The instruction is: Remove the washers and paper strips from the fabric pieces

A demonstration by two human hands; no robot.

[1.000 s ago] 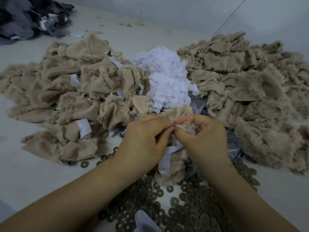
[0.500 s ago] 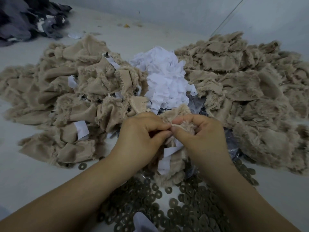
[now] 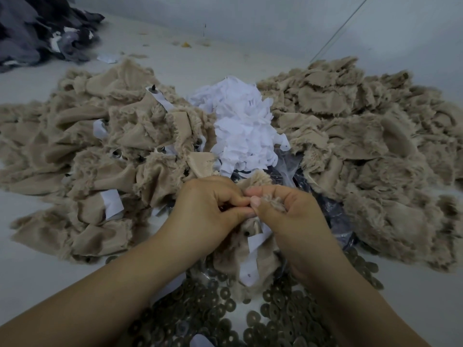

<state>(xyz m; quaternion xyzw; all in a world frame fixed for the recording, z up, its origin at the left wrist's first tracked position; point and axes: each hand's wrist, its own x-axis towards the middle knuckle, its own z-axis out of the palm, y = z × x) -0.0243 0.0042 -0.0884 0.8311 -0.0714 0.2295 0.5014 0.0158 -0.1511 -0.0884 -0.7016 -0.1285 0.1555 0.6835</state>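
Tan plush fabric is pinched between both hands, exactly where it sat a second ago: nothing has come free, and only the fingertips have drawn closer over the tuft at its top. I judge the washer on this piece is not off yet, so the step in hand is unfinished. A paper strip hangs from the piece below the hands, with a dark stud just beside it. The left hand curls round the fabric, thumb and forefinger nipping it. The right hand grips the furry tuft, thumb tip touching the left fingertips. Both wrists hover above the loose washers on the desk. Beyond lie the undone pile at left, the paper heap in the middle and the stripped pile at right
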